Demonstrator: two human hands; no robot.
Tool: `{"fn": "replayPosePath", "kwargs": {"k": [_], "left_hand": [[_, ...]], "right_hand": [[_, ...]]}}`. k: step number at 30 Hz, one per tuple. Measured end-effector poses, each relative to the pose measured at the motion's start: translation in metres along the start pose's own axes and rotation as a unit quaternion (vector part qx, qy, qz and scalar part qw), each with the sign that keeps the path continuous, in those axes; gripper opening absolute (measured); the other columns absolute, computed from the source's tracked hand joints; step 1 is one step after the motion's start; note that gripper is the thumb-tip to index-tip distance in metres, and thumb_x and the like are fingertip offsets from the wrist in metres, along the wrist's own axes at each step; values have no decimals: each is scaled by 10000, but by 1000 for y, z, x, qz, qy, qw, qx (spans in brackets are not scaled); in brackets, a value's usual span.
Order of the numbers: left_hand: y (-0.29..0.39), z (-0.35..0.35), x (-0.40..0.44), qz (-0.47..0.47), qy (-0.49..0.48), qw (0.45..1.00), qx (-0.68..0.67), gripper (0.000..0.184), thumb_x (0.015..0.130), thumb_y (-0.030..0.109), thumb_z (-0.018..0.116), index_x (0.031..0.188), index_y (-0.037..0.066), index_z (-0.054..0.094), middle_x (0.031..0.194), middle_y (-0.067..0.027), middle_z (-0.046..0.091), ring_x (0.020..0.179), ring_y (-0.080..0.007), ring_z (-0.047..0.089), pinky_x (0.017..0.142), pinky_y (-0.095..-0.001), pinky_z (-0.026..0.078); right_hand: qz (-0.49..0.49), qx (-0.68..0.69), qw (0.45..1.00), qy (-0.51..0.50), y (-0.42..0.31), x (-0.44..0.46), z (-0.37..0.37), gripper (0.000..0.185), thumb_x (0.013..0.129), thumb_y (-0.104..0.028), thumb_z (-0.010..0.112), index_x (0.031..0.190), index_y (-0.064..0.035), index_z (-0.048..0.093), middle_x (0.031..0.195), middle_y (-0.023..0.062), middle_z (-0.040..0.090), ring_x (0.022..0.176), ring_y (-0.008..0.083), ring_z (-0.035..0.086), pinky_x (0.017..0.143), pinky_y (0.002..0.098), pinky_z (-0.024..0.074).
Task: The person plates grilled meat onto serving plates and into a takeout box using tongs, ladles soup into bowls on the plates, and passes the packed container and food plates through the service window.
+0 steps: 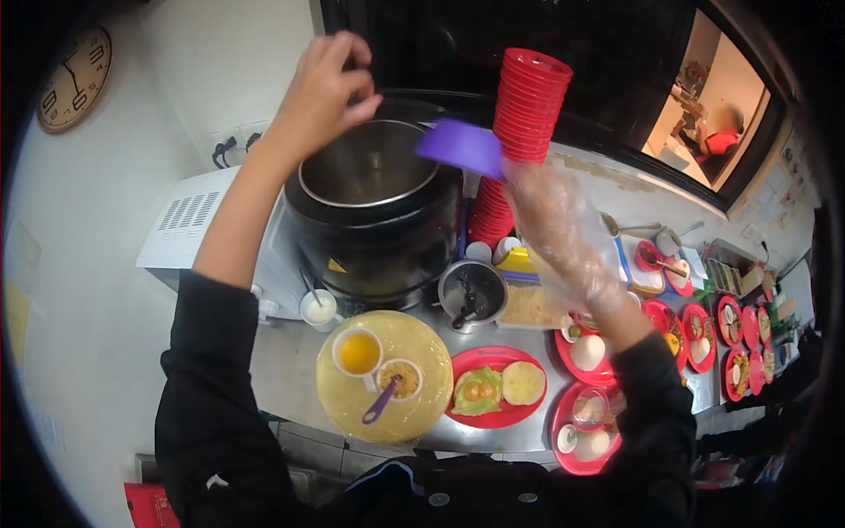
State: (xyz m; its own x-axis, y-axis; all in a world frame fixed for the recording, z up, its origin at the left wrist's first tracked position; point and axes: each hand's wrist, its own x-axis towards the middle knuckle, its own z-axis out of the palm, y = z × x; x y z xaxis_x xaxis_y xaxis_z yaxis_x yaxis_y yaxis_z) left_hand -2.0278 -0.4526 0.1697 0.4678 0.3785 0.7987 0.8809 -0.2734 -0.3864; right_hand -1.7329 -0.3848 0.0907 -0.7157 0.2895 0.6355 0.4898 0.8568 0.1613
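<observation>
My left hand [330, 88] is raised bare above the left rim of a big black pot [370, 238], its fingers curled and apart with nothing between them. My right hand [559, 220], in a clear plastic glove, holds a purple cup [460, 148] at the pot's right rim. Behind that cup rises a tall stack of red bowls [531, 106]. Below the pot, a yellow round board [422, 343] bears a cup of orange liquid [359, 353] and a small cup of crumbs [407, 377] with a purple spoon.
A red oval plate [498, 422] holds a bun half, lettuce and tomato. More red plates of food [590, 354] line the counter to the right. A metal pot [473, 292] and a white cup [318, 308] stand near the black pot. A person [723, 141] shows through the window.
</observation>
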Motion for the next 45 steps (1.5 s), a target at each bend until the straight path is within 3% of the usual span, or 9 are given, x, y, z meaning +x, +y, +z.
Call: {"fn": "replayPosePath", "kwargs": {"k": [18,20,25,28,32,34,38,39,45], "left_hand": [[-27,10,46,-163,15,986,29,130,633,123,737,660,22,658,934,-137,483,942,-292,419,808,-385,396],[-29,10,47,-164,10,986,29,129,631,122,736,654,23,656,929,-138,486,938,-294,421,804,-387,398],[-31,13,50,-154,16,988,30,124,627,120,735,637,31,650,912,-139,492,929,-296,427,795,-396,403],[-30,13,54,-167,-1,986,15,113,622,131,738,627,55,654,907,-138,493,926,-295,429,796,-417,402],[-51,27,52,-91,21,992,86,185,630,228,756,643,77,649,862,-104,532,890,-300,478,769,-403,408],[-47,24,52,-104,2,992,73,179,659,216,741,657,65,645,809,-109,539,888,-302,479,775,-394,399],[-39,19,40,-98,-47,994,15,206,707,229,718,695,41,634,860,-121,566,891,-304,517,817,-412,375],[-34,18,30,-90,-51,993,52,193,711,219,718,729,50,627,852,-107,567,888,-291,521,830,-405,365],[37,11,-52,-116,-132,984,-11,263,660,136,744,752,56,511,914,-100,463,912,-296,426,834,-406,335]], "right_hand": [[-232,93,894,-372,-61,200,392,132,744,-164,587,799,-99,689,848,79,661,734,204,624,616,354,486],[-336,142,909,-201,-2,180,398,97,715,-166,595,731,-87,649,741,92,611,667,243,593,573,375,470],[-367,466,795,-125,-5,171,222,92,667,-173,598,658,-86,628,647,102,586,641,246,593,543,362,452],[-382,17,907,-179,1,171,192,75,650,-162,600,654,-89,616,627,110,572,617,265,590,540,372,447],[-239,354,872,-238,26,151,155,184,675,-181,608,592,-67,490,570,39,431,536,167,408,504,343,364],[243,365,832,-341,-13,125,56,132,616,-138,557,541,-78,467,551,31,408,510,163,359,470,336,323],[-114,217,968,-61,27,60,28,107,619,-129,557,566,-38,539,559,64,488,548,175,460,519,337,355],[155,305,924,-171,11,42,-30,113,647,-119,555,633,-11,585,643,101,573,615,193,529,582,332,411],[116,382,916,-35,86,-92,-112,178,674,-169,604,764,-20,641,778,123,619,721,197,582,657,330,445]]}}
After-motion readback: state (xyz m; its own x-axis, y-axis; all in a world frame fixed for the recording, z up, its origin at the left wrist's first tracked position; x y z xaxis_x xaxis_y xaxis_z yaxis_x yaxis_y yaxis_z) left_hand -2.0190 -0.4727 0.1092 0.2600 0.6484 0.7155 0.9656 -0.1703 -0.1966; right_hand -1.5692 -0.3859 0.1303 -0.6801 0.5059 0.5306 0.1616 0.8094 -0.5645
